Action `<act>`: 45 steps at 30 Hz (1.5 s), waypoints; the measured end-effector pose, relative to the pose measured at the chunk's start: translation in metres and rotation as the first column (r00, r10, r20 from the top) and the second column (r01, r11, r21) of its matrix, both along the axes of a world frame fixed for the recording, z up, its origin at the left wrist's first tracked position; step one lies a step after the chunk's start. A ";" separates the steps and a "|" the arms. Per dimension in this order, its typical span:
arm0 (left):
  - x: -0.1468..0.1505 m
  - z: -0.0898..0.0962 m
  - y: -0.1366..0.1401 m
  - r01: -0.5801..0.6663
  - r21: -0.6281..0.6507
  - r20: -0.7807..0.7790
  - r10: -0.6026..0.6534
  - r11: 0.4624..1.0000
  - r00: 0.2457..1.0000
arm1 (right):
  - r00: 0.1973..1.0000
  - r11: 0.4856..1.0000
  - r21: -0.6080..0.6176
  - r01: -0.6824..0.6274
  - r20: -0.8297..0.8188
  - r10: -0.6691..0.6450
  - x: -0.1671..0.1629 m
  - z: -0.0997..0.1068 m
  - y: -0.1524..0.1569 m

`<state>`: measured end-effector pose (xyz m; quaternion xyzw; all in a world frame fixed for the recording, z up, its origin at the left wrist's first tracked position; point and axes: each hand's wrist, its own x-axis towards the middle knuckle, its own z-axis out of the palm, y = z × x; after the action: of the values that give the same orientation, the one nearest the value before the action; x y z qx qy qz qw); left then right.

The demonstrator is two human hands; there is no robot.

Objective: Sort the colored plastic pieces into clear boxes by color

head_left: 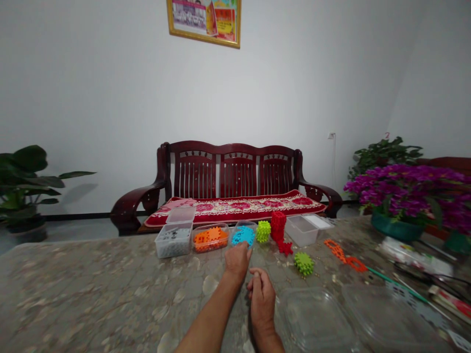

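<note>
My left hand reaches to the near edge of a clear plastic tub of blue notched plastic pieces. The back of that hand hides its fingertips, so I cannot see whether it grips a piece. Nearer to me, my right hand hovers low over the table with its fingers curled inward; anything inside them is hidden. Beside the blue tub stand a yellow-green block of joined pieces and a tall red block, with a red piece at its foot.
Left stand a tub of orange pieces and an open box of grey pieces. Right are a yellow-green spiky ball, an open clear box, orange linked pieces, clear lids and purple flowers.
</note>
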<state>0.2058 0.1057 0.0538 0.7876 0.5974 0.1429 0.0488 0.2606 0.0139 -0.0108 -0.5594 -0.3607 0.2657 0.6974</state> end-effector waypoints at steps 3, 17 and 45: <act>0.002 0.000 0.004 0.001 -0.003 0.008 -0.001 1.000 1.000 | 1.000 1.000 -0.009 -0.010 -0.001 0.010 0.000 0.002 0.000; 0.008 -0.002 0.024 -0.028 0.025 0.028 0.028 0.999 0.999 | 1.000 0.999 -0.016 -0.028 -0.002 0.028 -0.001 -0.002 0.001; -0.041 -0.013 -0.001 0.144 -0.029 0.102 -0.140 0.989 0.985 | 0.997 0.999 -0.010 -0.033 0.063 0.034 -0.001 0.000 -0.001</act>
<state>0.1644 0.1051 0.0406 0.8190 0.5391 0.1673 0.1030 0.2601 0.0130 -0.0109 -0.5646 -0.3907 0.2611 0.6786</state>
